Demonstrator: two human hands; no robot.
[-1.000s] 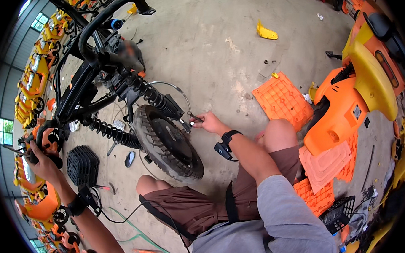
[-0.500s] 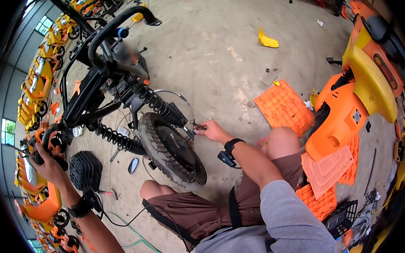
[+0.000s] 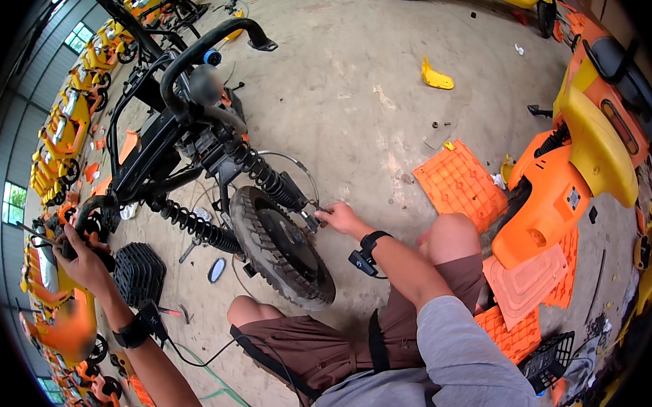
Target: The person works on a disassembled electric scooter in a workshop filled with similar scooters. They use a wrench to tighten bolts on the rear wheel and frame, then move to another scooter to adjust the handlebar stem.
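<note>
1. Scooter frame [image 3: 153, 142], stripped to black tubing, lies tipped on the concrete floor [image 3: 357, 91], its front wheel [image 3: 280, 246] just above your bent knees.
2. Your right hand [image 3: 344, 219] pinches shut on a small metal tool [image 3: 316, 208] at the wheel's right side, touching the axle area.
3. Your left hand [image 3: 85, 256] is clamped around the handlebar grip [image 3: 91, 216], well left of the wheel.
4. Orange panels [image 3: 457, 182] lie right of the wheel; a black basket [image 3: 139, 272] sits to its left.
</note>
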